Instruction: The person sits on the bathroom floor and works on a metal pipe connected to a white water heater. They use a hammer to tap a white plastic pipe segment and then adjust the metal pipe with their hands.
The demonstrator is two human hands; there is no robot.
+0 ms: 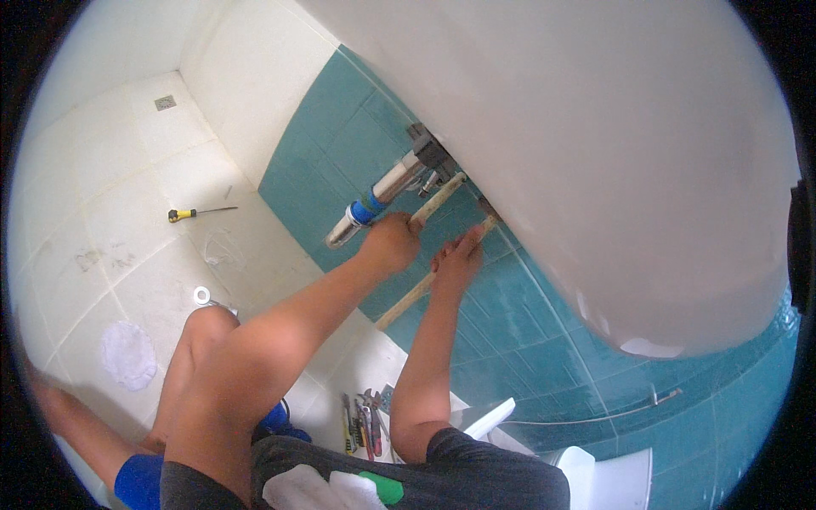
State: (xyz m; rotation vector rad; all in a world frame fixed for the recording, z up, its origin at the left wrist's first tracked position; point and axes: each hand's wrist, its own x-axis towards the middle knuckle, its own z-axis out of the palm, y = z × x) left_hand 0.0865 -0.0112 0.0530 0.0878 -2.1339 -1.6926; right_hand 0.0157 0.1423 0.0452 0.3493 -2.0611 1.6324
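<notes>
My left hand (pixel 391 243) is closed around the lower end of a pale, worn bar (pixel 440 197) that runs up toward the underside of a white basin (pixel 646 170). To its right, my right hand (pixel 459 262) grips a second pale bar (pixel 404 302), longer and slanting along the teal tiled wall. Just above my left hand hangs a chrome drain pipe (pixel 395 178) with a blue collar (pixel 367 206). A small metal valve (pixel 427 184) sits between that pipe and the first bar. My palms hide parts of both bars.
On the pale tiled floor lie a yellow-and-black screwdriver (pixel 181 215), a white tape roll (pixel 201 295) and a white cloth (pixel 129 355). Several hand tools (pixel 365 421) lie near my body. The basin overhangs the right side. A thin hose (pixel 586 416) runs along the wall.
</notes>
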